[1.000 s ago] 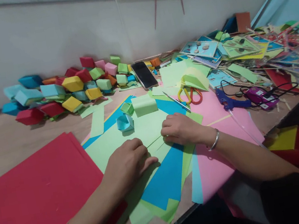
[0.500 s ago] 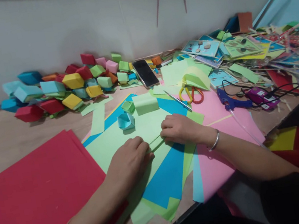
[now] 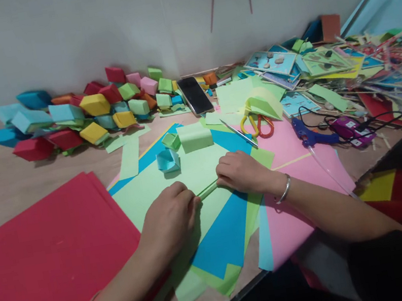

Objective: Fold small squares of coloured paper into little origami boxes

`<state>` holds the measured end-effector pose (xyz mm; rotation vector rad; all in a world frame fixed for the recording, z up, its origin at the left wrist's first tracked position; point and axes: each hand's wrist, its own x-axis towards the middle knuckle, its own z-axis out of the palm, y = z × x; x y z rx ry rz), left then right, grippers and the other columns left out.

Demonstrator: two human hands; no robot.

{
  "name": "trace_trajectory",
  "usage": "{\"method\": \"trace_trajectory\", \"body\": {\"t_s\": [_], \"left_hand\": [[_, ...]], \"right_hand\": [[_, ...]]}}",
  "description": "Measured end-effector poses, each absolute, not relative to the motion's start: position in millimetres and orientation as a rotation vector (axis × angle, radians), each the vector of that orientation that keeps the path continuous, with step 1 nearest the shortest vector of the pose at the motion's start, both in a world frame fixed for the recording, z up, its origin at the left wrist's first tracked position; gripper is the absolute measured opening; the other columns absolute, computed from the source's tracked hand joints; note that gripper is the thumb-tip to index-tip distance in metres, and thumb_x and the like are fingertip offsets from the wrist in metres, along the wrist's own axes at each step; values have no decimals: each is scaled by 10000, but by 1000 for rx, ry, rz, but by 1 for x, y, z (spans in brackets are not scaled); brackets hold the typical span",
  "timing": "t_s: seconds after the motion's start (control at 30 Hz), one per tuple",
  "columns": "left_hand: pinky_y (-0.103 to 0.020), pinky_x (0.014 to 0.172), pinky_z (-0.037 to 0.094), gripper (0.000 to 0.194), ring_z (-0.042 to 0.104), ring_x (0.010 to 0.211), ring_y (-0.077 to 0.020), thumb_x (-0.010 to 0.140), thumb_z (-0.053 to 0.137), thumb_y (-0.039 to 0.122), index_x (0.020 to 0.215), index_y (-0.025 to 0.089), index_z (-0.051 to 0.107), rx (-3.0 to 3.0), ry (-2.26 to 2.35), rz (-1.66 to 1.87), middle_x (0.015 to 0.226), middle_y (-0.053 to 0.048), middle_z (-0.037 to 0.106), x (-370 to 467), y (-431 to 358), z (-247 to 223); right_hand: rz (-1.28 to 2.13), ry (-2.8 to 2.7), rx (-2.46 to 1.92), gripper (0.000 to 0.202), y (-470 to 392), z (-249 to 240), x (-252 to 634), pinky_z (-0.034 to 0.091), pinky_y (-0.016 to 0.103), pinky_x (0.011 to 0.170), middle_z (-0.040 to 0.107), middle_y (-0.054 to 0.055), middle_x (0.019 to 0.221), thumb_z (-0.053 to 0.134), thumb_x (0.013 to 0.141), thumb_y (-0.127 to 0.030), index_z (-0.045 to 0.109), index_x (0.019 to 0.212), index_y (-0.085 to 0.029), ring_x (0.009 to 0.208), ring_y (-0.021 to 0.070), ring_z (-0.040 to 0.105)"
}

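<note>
Between my two hands a narrow folded green paper strip (image 3: 208,189) is held at both ends, over a large light green sheet (image 3: 146,193). My left hand (image 3: 171,216) pinches its left end, fingers closed. The right end is gripped by my right hand (image 3: 241,170), whose fingers are bent together. Just beyond them stand a folded light green paper piece (image 3: 195,137), a small open green paper box (image 3: 171,141) and a light blue one (image 3: 168,161). A silver pen (image 3: 238,133) lies beside the scissors (image 3: 257,126), whose blades are under green paper.
Red sheets (image 3: 56,252) lie at the left, pink paper (image 3: 289,197) at the right. Colourful paper blocks (image 3: 95,105) and a phone (image 3: 195,95) are along the wall. A blue glue gun (image 3: 312,134) with a cord and a pile of sticks and cards (image 3: 328,61) are at the right.
My left hand has shifted slightly left along the strip, and more of the strip shows between the hands. The view has tilted a little.
</note>
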<state>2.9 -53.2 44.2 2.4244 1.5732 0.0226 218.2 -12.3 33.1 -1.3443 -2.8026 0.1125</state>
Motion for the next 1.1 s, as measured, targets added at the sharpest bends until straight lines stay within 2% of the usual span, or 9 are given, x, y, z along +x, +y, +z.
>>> {"method": "trace_trajectory", "body": {"t_s": [0.17,0.4,0.67,0.77,0.87,0.97,1.1], "left_hand": [[-318,627,385,313,581,779,-211,959,413,284,815,146,653,2435,1654,-2,881,-85,597,9,-54,44],[-290,537,310,324,551,715,-180,944,417,298,764,161,650,2404,1659,-59,895,-80,584,10,-53,48],[-290,537,287,313,564,744,-187,951,425,299,759,165,632,2385,1660,-90,916,-85,585,11,-51,49],[-295,543,289,307,574,762,-194,951,430,303,765,165,631,2372,1647,-106,926,-83,587,11,-49,49],[-299,550,300,313,580,770,-198,956,425,311,781,165,639,2371,1648,-99,933,-83,589,10,-48,48],[-301,558,310,323,584,781,-202,961,418,313,790,162,647,2380,1648,-102,942,-87,595,10,-49,48],[-296,554,320,318,585,778,-200,952,424,307,789,163,656,2374,1635,-118,954,-89,604,10,-49,50]], "right_hand": [[154,-2804,-1430,240,-14,34,216,197,313,645,658,94,939,574,982,-362,641,917,-141,853,193,526],[237,-2767,-1484,222,-14,37,213,203,308,642,649,85,950,562,984,-351,619,908,-151,855,188,532],[317,-2614,-1489,154,-16,35,214,217,303,640,615,48,841,586,924,-289,600,839,-162,774,169,471],[141,-2593,-1407,134,-17,29,214,208,314,651,623,62,878,589,931,-263,629,853,-161,803,179,456],[-137,-2699,-1057,244,-23,26,208,204,344,692,630,55,857,476,1005,-204,674,863,-186,815,182,437],[-256,-2801,-780,293,-31,27,203,203,363,721,638,49,840,424,1041,-215,699,946,-187,794,173,422],[-282,-2857,-889,238,-29,33,215,180,363,708,646,49,832,488,1014,-189,713,936,-194,807,177,412]]}}
